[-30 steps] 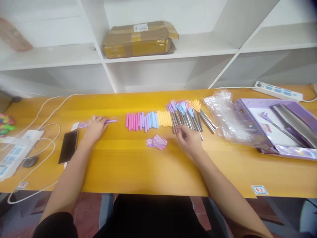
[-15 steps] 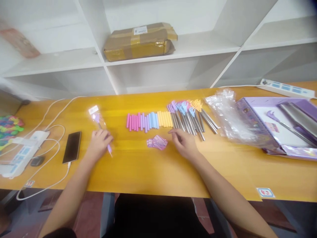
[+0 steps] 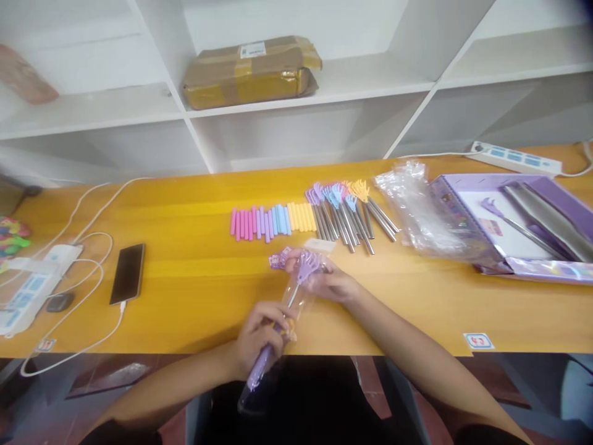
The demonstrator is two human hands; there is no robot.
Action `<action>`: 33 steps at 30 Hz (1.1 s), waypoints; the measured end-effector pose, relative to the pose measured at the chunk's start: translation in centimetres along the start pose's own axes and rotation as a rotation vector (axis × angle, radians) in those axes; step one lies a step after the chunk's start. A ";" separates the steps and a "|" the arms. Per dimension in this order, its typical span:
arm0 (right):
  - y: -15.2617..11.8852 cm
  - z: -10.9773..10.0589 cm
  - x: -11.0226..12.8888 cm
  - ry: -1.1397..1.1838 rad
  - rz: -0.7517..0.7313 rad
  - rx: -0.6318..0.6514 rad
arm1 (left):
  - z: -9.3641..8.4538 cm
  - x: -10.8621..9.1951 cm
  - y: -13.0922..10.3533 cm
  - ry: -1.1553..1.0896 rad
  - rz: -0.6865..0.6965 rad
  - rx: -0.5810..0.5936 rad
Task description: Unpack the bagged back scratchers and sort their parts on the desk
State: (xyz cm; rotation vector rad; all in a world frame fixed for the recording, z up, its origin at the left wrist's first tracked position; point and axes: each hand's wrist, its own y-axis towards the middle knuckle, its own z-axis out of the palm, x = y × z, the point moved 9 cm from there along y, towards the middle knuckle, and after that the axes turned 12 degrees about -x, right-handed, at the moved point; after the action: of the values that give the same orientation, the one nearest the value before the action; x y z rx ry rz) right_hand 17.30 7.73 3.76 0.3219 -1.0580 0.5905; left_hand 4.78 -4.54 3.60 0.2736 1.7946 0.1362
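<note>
A back scratcher (image 3: 307, 266) in a clear plastic bag lies slantwise in front of me, with a purple claw head, metal rod and purple handle. My left hand (image 3: 262, 337) is closed around its lower part, and the handle end extends past the table edge. At the head end, my right hand (image 3: 331, 283) grips the bag and head; some of its fingers are hidden behind them. Just beside the right fingertips are small pink-purple printed cards (image 3: 278, 258). Beyond lie a row of coloured handle tubes (image 3: 273, 222) and several metal rods with coloured claw heads (image 3: 343, 216).
Clear plastic bags (image 3: 412, 210) lie right of the rods, beside an open purple box (image 3: 491, 259) holding another scratcher. To the left are a phone (image 3: 127, 274) on a cable and a power strip (image 3: 39, 287). White shelves with a taped carton (image 3: 250, 74) stand behind.
My left hand has brought the bagged back scratcher from the left of the table to the front middle. My right hand has moved down and left and taken hold of its head end.
</note>
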 end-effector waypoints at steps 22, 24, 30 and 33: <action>-0.1 -2.6 1.7 -1.120 -0.484 -0.454 | -0.8 8.3 8.8 -0.335 -0.399 -0.089; -0.1 -1.7 2.0 -1.181 -0.624 -0.349 | -0.9 7.8 8.8 -0.301 -0.358 -0.067; -0.7 -0.1 2.6 -1.243 -0.876 -0.237 | -1.1 6.8 9.0 -0.219 -0.260 -0.035; -1.0 0.6 2.5 -1.383 -0.920 -0.196 | -0.7 6.6 8.8 -0.207 -0.251 0.005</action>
State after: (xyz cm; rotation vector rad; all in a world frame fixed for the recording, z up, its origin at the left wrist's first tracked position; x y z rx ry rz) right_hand 18.35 7.34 6.29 1.0348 -2.0352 -0.7227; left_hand 3.65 5.71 -0.32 0.0609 1.6085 -0.0724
